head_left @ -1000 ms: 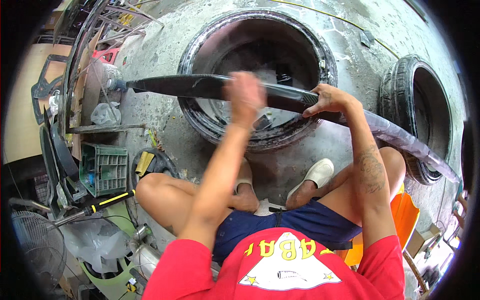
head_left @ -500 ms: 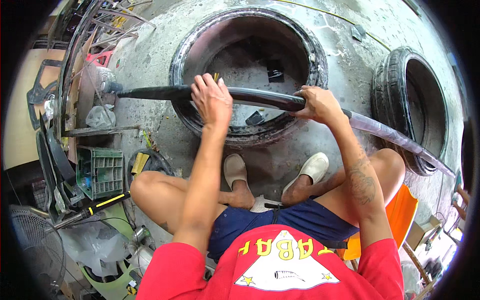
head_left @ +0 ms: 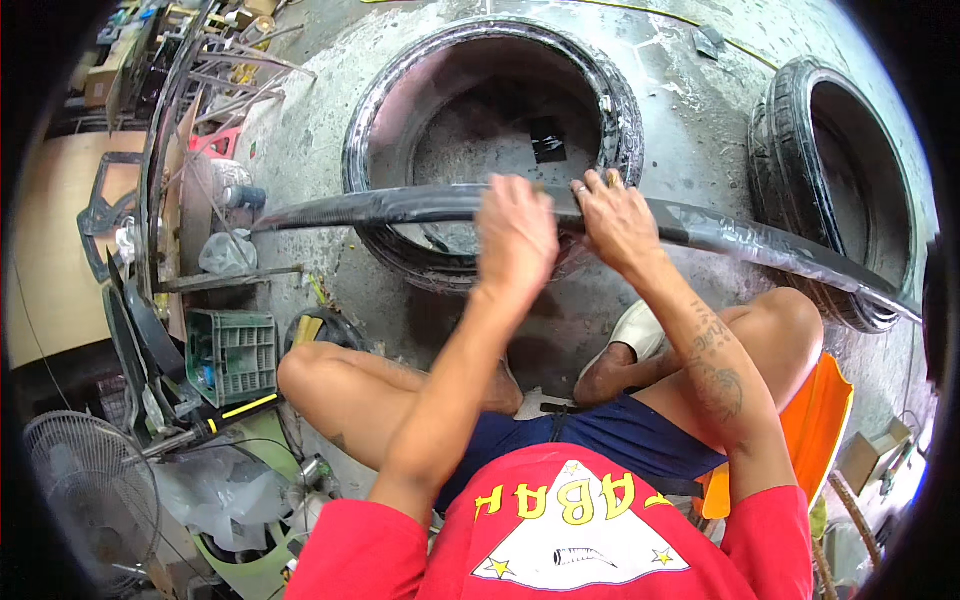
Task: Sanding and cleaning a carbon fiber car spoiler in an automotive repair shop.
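1. the long strip lies crosswise in front of you, its long axis running left to right, with the right end bending back toward your side.
2. it passes under both of your hands, so neither is clearly closer to it: your left hand is toward the left end, your right hand toward the right end, with only a small gap between them near the middle of the strip's visible length.
3. your right hand is closed over the strip, fingers bent across its far edge (the thumb is hidden, so how firm the hold is does not show).
4. your left hand is blurred, its fingers lying over the strip; you cannot tell how far open it is, or whether anything sits under the palm.
5. the strip crosses above the near side of the large tyre, and its right end shows in front of the second tyre; whether either tyre carries its weight is not clear.
6. compared with half a second ago, your left hand is farther right along the strip, your right hand is a little farther left, and the gap between them is much narrower. the stretch left of your hands now looks greyer and duller.
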Available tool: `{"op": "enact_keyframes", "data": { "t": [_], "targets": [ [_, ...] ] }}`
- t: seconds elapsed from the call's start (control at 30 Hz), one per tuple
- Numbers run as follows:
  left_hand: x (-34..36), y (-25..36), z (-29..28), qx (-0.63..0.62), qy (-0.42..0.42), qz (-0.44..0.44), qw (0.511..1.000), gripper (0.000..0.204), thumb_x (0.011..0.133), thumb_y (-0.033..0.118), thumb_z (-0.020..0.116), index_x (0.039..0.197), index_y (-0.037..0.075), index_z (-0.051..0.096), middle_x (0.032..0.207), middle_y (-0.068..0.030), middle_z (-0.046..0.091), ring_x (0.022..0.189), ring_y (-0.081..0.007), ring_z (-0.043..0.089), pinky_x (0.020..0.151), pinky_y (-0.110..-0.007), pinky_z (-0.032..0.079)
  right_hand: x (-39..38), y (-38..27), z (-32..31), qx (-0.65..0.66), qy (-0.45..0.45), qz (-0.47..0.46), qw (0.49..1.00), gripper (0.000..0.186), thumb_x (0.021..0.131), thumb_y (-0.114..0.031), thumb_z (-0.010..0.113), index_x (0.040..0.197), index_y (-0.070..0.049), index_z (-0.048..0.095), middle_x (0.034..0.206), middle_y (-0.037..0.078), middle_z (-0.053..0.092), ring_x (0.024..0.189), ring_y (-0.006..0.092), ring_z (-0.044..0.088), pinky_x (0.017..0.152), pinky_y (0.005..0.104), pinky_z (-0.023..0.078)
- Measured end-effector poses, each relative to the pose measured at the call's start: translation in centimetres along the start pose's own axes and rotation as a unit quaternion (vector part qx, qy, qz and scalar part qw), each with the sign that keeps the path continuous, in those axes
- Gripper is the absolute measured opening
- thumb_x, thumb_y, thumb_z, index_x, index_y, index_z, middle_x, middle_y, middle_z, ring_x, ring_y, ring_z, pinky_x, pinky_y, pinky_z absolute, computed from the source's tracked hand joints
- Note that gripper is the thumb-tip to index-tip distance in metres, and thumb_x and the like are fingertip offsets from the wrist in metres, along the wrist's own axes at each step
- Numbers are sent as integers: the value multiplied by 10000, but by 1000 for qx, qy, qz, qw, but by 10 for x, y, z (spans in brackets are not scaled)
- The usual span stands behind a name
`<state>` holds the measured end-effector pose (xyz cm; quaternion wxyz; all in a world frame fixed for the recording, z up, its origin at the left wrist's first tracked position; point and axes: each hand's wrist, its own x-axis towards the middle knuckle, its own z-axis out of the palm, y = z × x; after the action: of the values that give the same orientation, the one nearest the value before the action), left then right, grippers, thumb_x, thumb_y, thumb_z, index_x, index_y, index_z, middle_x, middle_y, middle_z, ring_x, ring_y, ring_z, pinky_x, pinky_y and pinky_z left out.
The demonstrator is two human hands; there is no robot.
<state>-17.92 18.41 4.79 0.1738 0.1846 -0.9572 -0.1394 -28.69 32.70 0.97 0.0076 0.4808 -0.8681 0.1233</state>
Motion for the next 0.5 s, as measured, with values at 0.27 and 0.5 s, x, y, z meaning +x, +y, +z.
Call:
{"op": "enact_keyframes", "data": {
  "t": [0.27, 0.5],
  "targets": [
    [7, -110, -48, 126, 73, -85, 986, 253, 1061, 212, 570, 1052, -41, 555, 1056, -243, 567, 989, -421, 569, 903, -555, 469, 6, -19, -12, 16, 13, -6, 1000, 394, 928, -94, 637, 1306, 8, 682, 1294, 124, 639, 1318, 369, 605, 929, 521, 559],
    [-11, -12, -16, 20, -12, 54, 998, 268, 1029, 255, 620, 1003, -7, 568, 1054, -243, 568, 972, -413, 557, 876, -543, 459, -6, -4, 0, 10, -20, 15, 1000, 641, 775, -113, 830, 1377, -44, 621, 1356, 108, 601, 1331, 381, 581, 985, 503, 552]
  ]
}}
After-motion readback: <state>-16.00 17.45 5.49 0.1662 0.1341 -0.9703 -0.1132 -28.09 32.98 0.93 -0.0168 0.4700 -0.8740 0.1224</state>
